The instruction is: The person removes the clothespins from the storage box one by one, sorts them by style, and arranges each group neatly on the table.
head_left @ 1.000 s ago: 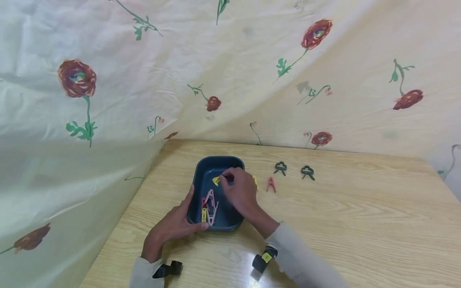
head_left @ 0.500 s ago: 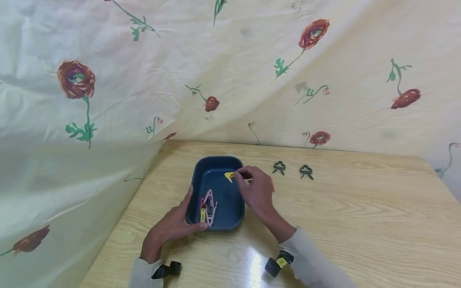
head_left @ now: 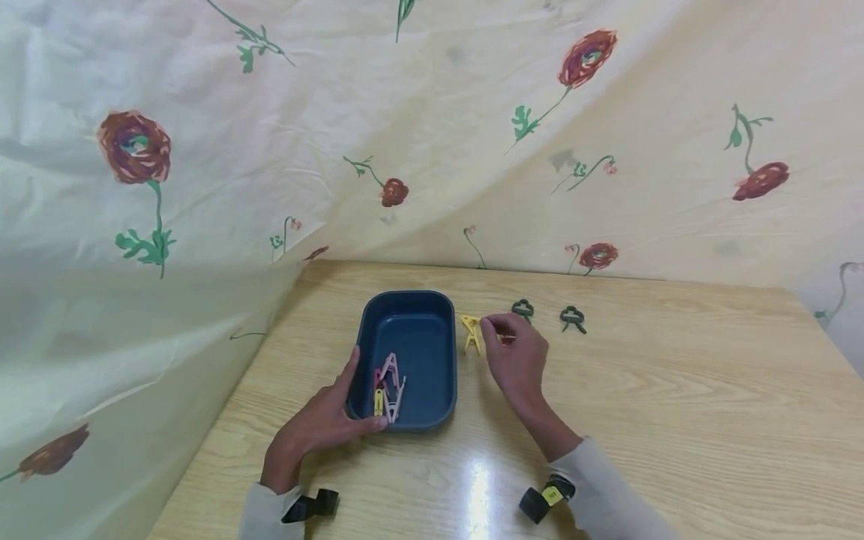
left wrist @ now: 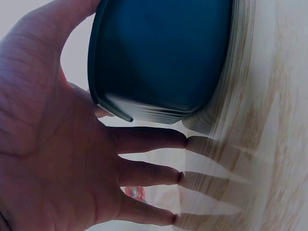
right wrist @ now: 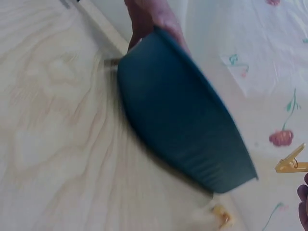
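Note:
My right hand pinches a yellow clothespin by one end, just right of the dark blue tray. In the right wrist view the held clothespin stands out beside my fingertips at the right edge. Below it a second yellow clothespin lies on the table. My left hand rests against the tray's near left corner, thumb at the near rim and index finger along the left side. Its other fingers stretch out straight toward the table. Inside the tray lie pink, lilac and yellow clothespins.
Two dark clips lie at the back of the table, the left one partly behind my right hand. A red clothespin is mostly hidden by that hand. Flowered cloth hangs behind and to the left.
My right hand has moved right, out from over the tray, carrying the yellow clothespin past the right rim. It now covers most of the red clothespin. The left hand and tray stay put.

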The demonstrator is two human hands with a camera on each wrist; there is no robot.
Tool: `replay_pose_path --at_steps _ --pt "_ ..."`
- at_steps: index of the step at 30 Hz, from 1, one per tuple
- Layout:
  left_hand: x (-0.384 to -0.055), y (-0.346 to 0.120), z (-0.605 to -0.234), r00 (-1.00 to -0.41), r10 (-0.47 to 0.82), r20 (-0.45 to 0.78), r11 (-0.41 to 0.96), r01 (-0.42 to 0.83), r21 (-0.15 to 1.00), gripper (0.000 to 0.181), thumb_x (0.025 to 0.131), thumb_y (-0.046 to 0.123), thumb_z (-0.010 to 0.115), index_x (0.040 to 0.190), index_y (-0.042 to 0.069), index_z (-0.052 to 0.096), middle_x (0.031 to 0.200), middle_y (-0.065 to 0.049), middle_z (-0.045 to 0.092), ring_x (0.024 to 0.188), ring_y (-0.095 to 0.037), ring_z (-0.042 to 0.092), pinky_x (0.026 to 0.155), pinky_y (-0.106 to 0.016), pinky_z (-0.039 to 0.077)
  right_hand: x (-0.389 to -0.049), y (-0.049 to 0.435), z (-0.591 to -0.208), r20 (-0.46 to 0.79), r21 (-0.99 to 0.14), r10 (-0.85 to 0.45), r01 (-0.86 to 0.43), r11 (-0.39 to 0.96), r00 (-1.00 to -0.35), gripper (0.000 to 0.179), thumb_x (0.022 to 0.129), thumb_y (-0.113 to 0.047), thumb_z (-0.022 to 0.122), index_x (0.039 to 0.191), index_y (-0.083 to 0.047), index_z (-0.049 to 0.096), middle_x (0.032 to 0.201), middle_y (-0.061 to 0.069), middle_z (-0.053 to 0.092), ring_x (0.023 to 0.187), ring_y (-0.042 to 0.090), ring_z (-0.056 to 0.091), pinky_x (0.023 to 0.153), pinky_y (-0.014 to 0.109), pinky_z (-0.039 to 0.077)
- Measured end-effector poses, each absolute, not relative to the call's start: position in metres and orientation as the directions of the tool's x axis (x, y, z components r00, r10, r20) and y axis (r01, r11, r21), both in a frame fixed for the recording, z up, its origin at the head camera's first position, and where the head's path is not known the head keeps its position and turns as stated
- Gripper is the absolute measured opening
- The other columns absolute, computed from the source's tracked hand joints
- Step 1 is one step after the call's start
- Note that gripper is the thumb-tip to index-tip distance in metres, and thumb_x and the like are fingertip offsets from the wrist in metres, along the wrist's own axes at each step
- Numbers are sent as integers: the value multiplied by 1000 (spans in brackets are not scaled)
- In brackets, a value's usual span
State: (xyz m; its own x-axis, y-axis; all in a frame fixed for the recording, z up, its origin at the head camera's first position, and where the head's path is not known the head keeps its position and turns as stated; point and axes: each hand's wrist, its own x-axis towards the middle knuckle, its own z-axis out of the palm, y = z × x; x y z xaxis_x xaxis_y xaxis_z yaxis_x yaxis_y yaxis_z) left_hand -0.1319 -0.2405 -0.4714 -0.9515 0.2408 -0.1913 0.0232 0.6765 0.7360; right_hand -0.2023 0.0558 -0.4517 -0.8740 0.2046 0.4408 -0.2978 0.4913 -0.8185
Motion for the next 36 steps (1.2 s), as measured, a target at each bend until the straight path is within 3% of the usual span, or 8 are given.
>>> replay_pose_path --at_steps 16,30,36 --pt "-132 -237 -471 -950 237 -202 686 17 727 120 80 53 78 161 23 -6 162 -19 22 141 -40 35 108 -59 33 -207 99 -486 325 -831 327 -103 547 -887 17 95 -21 66 97 -8 76 97 9 74 89 25 70 74 43 56" --pt "-131 -234 -473 -949 240 -204 682 16 731 120 81 52 78 161 23 -6 160 -21 25 140 -40 37 108 -60 33 -208 132 -505 169 -842 460 115 527 -872 26 99 -30 62 108 -10 74 106 8 70 100 25 63 91 47 45" --pt "-131 -235 -472 -952 234 -196 692 21 722 119 82 51 78 161 23 -6 159 -23 28 137 -40 41 106 -59 35 -207 138 -505 145 -794 433 157 587 -890 26 98 -28 60 107 -8 74 102 10 69 95 28 61 84 48 44"
